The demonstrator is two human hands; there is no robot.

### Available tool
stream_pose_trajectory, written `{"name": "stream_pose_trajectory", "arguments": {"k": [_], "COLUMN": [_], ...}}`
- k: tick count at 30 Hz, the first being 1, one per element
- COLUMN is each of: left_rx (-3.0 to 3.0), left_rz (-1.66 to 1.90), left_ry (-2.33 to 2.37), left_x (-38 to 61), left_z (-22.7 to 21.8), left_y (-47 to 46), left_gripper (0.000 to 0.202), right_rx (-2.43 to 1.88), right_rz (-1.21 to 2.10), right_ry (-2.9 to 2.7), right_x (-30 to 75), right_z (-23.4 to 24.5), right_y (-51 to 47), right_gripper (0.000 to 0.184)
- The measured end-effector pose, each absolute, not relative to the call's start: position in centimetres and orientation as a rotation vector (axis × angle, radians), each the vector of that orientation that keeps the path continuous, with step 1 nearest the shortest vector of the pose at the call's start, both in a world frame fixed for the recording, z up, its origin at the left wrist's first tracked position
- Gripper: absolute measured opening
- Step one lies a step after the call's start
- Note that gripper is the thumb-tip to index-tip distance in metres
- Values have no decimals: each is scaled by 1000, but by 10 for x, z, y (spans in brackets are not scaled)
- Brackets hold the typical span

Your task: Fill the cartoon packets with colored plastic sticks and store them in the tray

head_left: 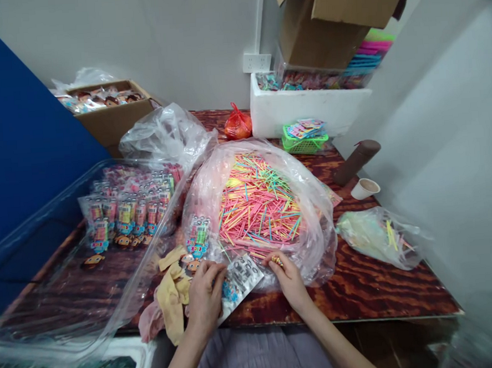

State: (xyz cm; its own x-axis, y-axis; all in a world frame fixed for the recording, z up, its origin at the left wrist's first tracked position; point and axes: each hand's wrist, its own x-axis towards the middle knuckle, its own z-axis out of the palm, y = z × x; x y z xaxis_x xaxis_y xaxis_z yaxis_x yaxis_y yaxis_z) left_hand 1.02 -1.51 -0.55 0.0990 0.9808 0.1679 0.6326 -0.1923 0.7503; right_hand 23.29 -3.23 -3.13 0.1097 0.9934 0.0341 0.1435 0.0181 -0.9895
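Observation:
My left hand (205,293) grips a flat clear packet (239,281) with a printed card inside, at the table's near edge. My right hand (285,273) is pinched on a small bundle of coloured sticks (276,259) at the front lip of a big clear bag (319,224). That bag is full of loose pink, yellow, green and blue sticks (257,202). One filled packet (198,238) leans against the bag's left side. Yellow and pink cloths (170,302) lie under my left wrist.
A large clear plastic tub (37,258) at left holds several filled packets (126,213). Behind stand a cardboard box (112,117), a white foam box (308,111), a green basket (304,142), an orange bag (237,126), a paper cup (365,188), a brown tube (356,160) and a small bag (378,237).

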Motion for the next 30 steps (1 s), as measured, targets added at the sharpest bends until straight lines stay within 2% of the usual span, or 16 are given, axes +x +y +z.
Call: {"name": "stream_pose_trajectory", "arguments": {"k": [11,19,30], "left_rx": [1913,1715,1568], "left_rz": [1078,1153,1257], "left_ry": [1582,1650,1671], "left_x": [-6,-17,-22], "left_z": [-9,8,5], "left_y": [-12,-5,-5], "left_gripper": [20,25,23], "right_rx": [-1368,-1361,-1355], "right_rz": [1002,996,988], "right_ry": [-1302,-1300,-1316], "right_x": [233,232,232], "right_z": [-35,-38,-38], "right_y": [-34,-35,-37], "right_gripper": [17,17,17]}}
